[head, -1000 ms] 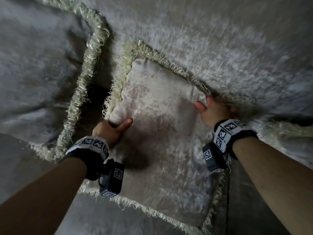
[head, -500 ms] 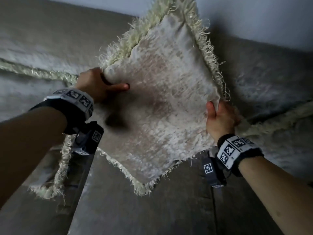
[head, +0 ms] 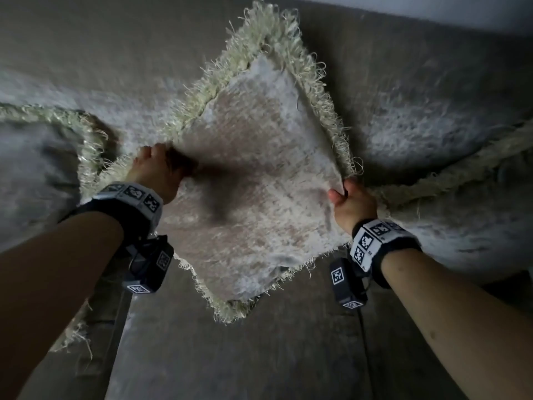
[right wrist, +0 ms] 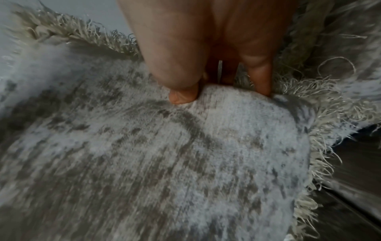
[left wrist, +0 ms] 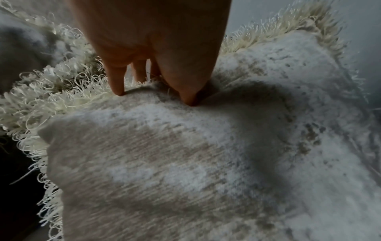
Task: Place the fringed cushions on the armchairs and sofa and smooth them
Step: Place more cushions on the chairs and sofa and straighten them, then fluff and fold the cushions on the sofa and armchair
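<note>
While held up in both hands, fringed cushion (head: 253, 180) hangs corner-down over sofa (head: 230, 356).
L to R: left hand (head: 157, 171) pinches its left edge, right hand (head: 353, 202) grips right edge. Looks soft, light, floppy; prob best held by fabric inside the fringe, not loose threads.

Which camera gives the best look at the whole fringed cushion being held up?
The head view: it shows the fringed cushion entire, held diamond-wise between left hand and right hand. Each wrist view shows only the fabric and fringe near that hand.
</note>
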A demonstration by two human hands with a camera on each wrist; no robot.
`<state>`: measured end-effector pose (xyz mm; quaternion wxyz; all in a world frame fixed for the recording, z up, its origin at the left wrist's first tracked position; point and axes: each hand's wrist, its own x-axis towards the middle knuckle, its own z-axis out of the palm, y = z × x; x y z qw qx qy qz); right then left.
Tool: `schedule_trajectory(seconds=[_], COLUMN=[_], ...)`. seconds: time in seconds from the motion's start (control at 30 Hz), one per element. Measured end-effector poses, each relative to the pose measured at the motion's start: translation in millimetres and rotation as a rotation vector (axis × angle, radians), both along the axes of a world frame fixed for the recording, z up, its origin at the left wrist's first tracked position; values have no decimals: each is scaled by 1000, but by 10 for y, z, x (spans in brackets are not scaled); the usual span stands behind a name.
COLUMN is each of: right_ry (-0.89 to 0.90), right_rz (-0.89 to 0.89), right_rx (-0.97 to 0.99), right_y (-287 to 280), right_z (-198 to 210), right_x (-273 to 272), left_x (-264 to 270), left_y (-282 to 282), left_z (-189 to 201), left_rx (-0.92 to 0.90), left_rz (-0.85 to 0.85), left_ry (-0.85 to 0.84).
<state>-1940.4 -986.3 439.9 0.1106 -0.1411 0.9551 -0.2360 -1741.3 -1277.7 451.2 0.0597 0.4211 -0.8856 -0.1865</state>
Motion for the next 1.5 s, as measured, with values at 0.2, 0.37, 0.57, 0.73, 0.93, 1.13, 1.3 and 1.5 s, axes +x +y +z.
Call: schedule_trajectory(seconds=[0.2,0.37,0.57,0.73,0.93,1.13,1.3,1.5], right_ry=[20,97,153,1,-159,-323,-224,-191], right_rz=[-84,-142,-165,-299,-204,88,298,513], right_rx=[39,-50,32,110,-227,-309,-417,-547], right_y=[-130,-186,-251,-373,-656,-826,-1181,-1805], right_z=[0,-34,-118,34,526,1564,2791,3960], right_x=[55,79,199,302,629,1175,1692,2418], left_x=[81,74,137,226,443,1001,1615,2538], left_y=[-24,99,302,276,399,542,450,234], left_z=[164,122,-257,-84,682,1793,3022,4146], left_rx=[17,-16,65,122,123,168,44,-107], left_rz=[0,-80,28,171,259,260,362,412], left_ry=[-103,-348,-179,-67,-15,84,271,419])
